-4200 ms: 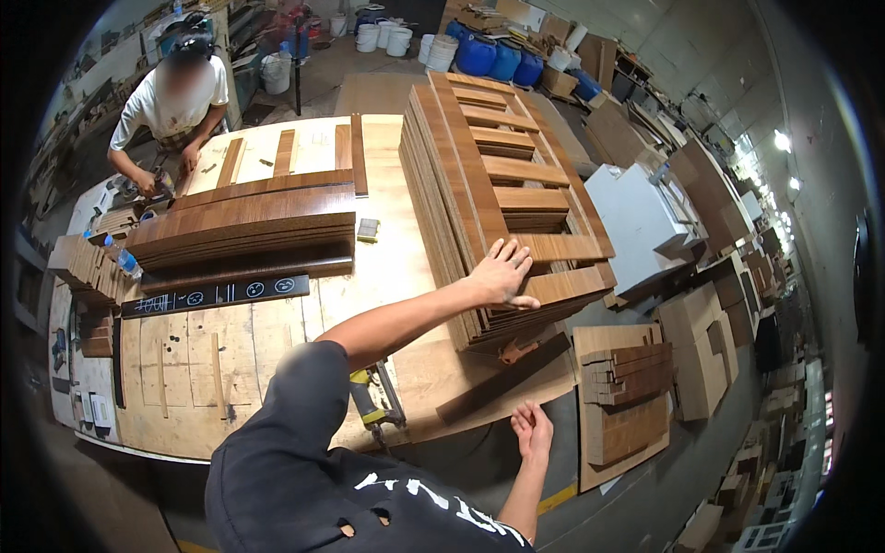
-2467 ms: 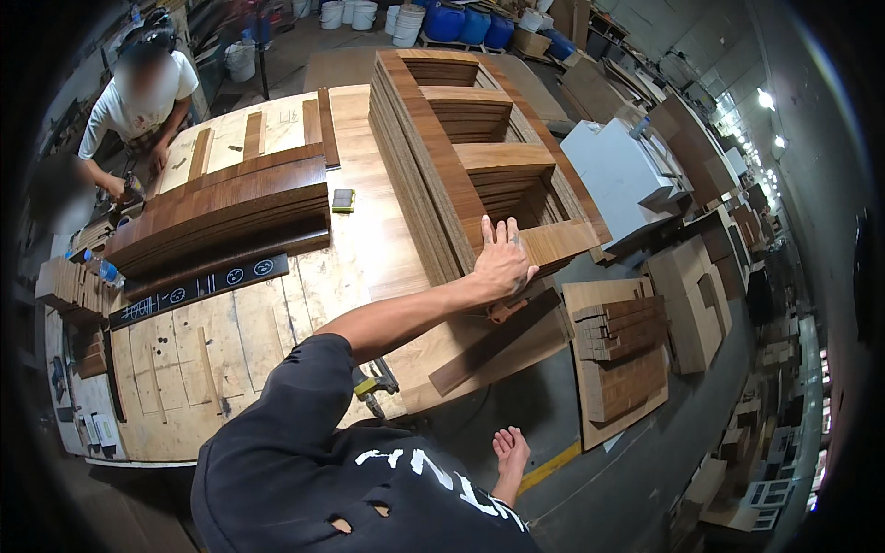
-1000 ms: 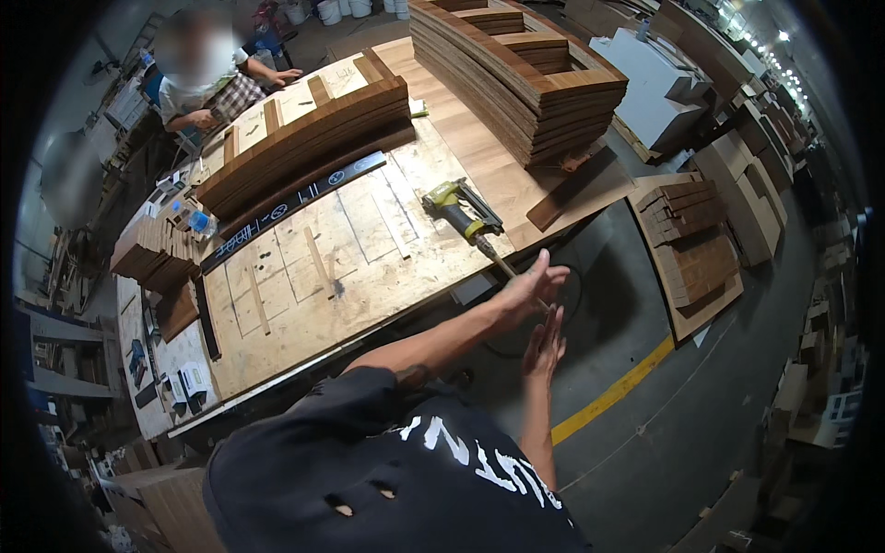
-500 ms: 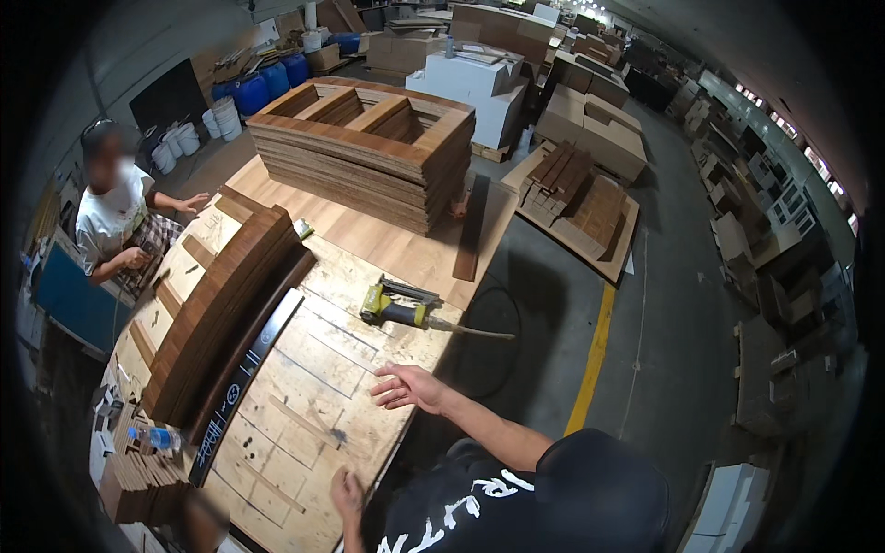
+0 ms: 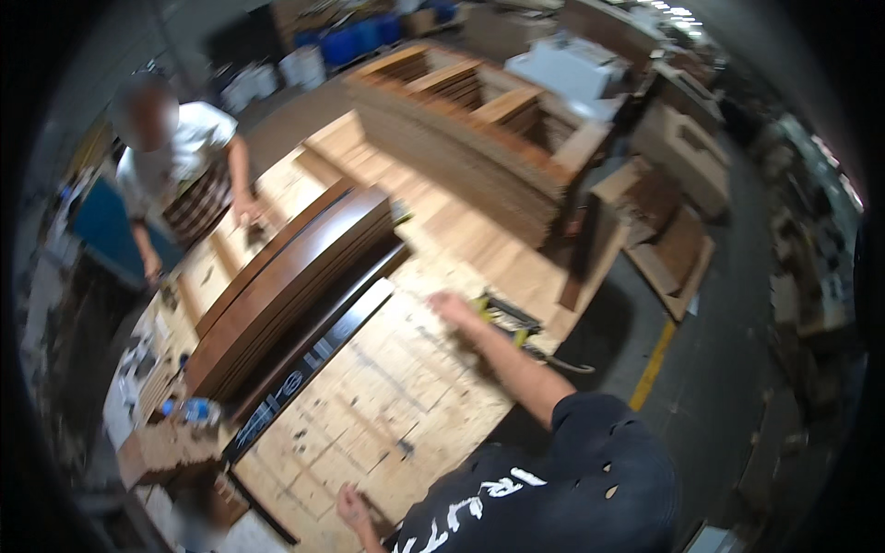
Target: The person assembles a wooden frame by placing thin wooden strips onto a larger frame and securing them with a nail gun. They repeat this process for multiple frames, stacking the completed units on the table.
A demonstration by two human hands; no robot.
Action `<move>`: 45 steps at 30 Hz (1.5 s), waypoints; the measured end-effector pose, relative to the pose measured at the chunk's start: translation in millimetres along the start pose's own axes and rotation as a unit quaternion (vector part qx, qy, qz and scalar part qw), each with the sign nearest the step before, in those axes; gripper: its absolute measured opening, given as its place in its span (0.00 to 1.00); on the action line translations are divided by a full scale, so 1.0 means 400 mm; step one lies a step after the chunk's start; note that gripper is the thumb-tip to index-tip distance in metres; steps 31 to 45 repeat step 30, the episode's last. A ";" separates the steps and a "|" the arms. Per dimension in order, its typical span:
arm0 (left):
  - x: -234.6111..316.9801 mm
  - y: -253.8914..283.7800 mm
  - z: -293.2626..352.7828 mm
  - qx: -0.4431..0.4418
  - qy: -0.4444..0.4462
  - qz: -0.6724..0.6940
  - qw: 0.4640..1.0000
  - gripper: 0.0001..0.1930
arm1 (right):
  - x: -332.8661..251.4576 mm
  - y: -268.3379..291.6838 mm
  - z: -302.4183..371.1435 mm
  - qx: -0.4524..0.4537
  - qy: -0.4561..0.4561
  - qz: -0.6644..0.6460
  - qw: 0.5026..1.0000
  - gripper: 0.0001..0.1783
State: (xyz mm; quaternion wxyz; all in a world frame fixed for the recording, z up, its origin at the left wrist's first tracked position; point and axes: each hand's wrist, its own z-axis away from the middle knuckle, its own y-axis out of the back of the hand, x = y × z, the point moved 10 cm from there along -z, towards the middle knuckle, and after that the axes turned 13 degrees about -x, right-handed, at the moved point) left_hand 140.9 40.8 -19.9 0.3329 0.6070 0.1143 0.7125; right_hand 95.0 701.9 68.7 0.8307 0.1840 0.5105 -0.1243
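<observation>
My right hand (image 5: 450, 307) is held over the far part of the pale plywood worktop (image 5: 419, 369), fingers apart and blurred, with nothing seen in it. Just right of it lies a yellow-green and black nail gun (image 5: 509, 318), partly behind my forearm. Low over the near edge is my left hand (image 5: 352, 507), its fingers too smeared to read. Left of both hands stand curved brown wooden boards (image 5: 304, 272), packed face to face. Alongside them runs a dark rail (image 5: 309, 364) with white chalk marks. Thin wooden strips (image 5: 336, 452) lie on the worktop.
A tall stack of slatted wooden frames (image 5: 461, 147) fills the table's far end. Across the table a co-worker (image 5: 189, 157) has one hand near the curved boards. A plastic bottle (image 5: 192, 410) lies at the near left. Panels (image 5: 668, 221) rest beyond the right edge.
The view has swung, shifting the scene rightward. My right hand has moved forward and left, past the nail gun. The co-worker has leaned in, a hand now closer to the curved boards.
</observation>
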 end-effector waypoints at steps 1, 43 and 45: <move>0.060 0.025 0.045 0.015 -0.028 -0.065 0.997 0.16 | -0.122 -0.048 -0.005 -0.031 0.000 -0.012 0.999 0.23; 0.356 -0.038 0.245 0.021 0.281 0.088 0.956 0.22 | -0.111 -0.181 -0.510 0.010 0.110 0.319 0.941 0.21; 0.356 -0.038 0.245 0.021 0.281 0.088 0.956 0.22 | -0.111 -0.181 -0.510 0.010 0.110 0.319 0.941 0.21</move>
